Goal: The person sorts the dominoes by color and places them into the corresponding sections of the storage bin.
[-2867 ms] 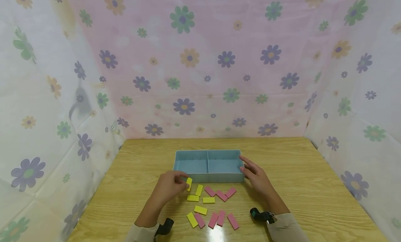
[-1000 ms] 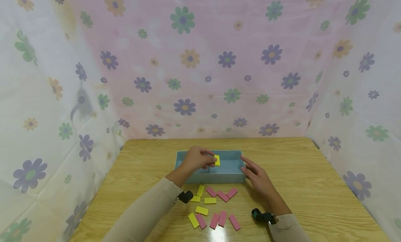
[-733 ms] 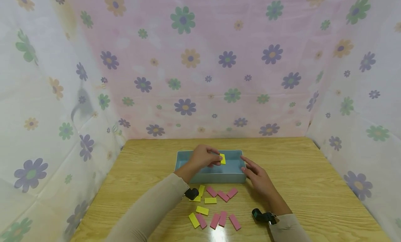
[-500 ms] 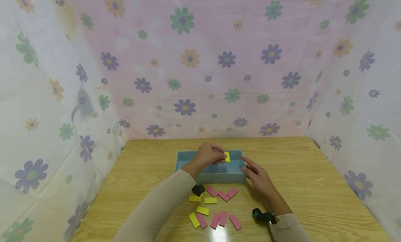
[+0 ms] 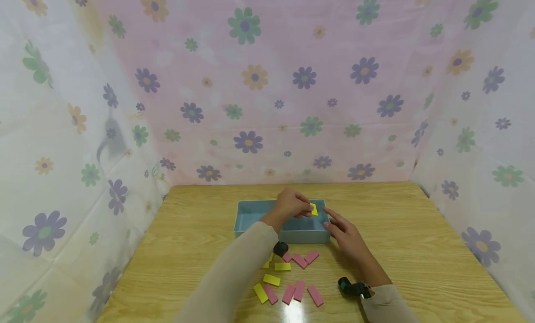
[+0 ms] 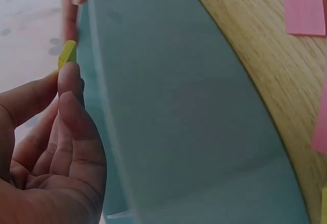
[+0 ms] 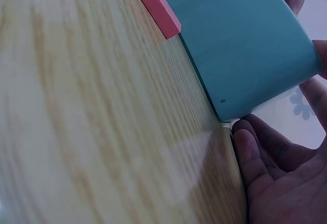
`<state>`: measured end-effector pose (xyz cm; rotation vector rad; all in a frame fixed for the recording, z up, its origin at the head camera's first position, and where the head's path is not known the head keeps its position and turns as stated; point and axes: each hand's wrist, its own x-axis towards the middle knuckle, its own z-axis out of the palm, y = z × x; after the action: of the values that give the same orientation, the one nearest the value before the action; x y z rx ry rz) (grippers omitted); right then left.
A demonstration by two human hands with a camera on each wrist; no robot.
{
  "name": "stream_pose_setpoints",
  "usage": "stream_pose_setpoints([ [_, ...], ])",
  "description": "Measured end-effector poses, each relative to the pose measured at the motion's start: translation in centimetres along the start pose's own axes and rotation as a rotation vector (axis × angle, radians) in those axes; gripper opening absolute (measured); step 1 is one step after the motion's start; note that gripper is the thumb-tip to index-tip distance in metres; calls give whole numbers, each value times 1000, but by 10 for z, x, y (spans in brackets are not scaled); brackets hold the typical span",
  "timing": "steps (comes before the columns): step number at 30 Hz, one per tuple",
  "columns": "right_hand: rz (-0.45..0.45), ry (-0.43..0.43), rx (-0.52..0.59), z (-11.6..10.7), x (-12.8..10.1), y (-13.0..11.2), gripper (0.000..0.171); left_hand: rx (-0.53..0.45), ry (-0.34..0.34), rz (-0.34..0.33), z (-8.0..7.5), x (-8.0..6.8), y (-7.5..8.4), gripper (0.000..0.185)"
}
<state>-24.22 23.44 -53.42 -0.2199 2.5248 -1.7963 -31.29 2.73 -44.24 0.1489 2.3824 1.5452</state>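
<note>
Above the right compartment of a shallow light-blue plastic tray (image 5: 251, 210), the left hand (image 5: 292, 204) pinches a small flat yellow rectangular tile (image 5: 313, 209) between thumb and fingertips, the tile jutting beyond them. Beside the tray's right end, the right hand (image 5: 349, 237) rests with fingers relaxed and touching its wall, holding nothing. Loose yellow tiles (image 5: 271, 280) and pink tiles (image 5: 298, 290) lie on the wooden table (image 5: 418, 248) nearby.

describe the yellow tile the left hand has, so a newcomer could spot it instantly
On the wooden table sits a blue tray. Above its right end, the left hand pinches a yellow tile. It is the only tile held up; the others lie flat before the tray.
</note>
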Motion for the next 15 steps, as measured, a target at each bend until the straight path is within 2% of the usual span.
stream_pose_setpoints([
  [7,-19,-11,13,-1,3,4,54,29,27,-25,15,6,-2,11],
  [15,-45,-18,28,-3,4,6,55,45,44,-71,23,19,-3,5],
])
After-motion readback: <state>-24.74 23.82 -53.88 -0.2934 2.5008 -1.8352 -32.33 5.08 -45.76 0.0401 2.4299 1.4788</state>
